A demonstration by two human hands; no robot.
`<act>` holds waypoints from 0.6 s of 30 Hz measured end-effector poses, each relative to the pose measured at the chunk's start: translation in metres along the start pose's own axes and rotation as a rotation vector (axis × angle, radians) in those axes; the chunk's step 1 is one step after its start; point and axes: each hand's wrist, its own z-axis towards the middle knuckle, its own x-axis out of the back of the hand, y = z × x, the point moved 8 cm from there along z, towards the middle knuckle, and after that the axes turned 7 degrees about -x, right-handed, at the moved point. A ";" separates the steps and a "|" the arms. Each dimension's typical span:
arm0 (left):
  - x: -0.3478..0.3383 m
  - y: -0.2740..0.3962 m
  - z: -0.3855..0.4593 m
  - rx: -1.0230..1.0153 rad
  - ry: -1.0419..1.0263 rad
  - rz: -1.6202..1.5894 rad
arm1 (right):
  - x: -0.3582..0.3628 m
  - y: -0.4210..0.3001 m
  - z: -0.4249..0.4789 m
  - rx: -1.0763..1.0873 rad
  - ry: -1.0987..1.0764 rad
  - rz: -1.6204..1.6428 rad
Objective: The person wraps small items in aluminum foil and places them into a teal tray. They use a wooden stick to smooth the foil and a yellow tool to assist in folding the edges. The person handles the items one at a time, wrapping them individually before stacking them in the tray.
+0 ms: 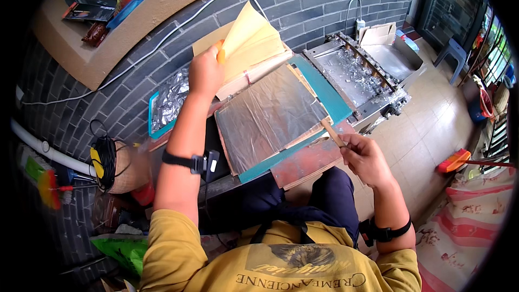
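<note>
With orange covers on its fingertips, my left hand grips the edge of a yellow paper sheet, lifted off a stack of like paper. My right hand holds a thin wooden stick, its tip at the right corner of a grey-brown, wrinkled thin sheet. That sheet lies over a pile of papers on a teal ribbed mat. Under the mat's near edge shows a worn reddish board. A small oval object lies on the board near the stick.
Left of the stack, a blue tray holds crumpled silvery foil. On the right stands a metal frame littered with foil scraps. A brick wall runs behind. A blue stool and an orange broom are on the right.
</note>
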 end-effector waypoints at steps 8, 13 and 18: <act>-0.003 0.076 -0.107 -0.203 0.027 -0.306 | -0.002 0.005 -0.003 0.012 -0.002 0.009; -0.024 0.097 -0.167 -0.180 -0.106 -0.278 | -0.003 0.003 -0.005 0.045 -0.012 -0.033; -0.045 0.103 -0.187 -0.203 -0.207 -0.206 | -0.003 0.001 -0.007 0.020 -0.014 -0.032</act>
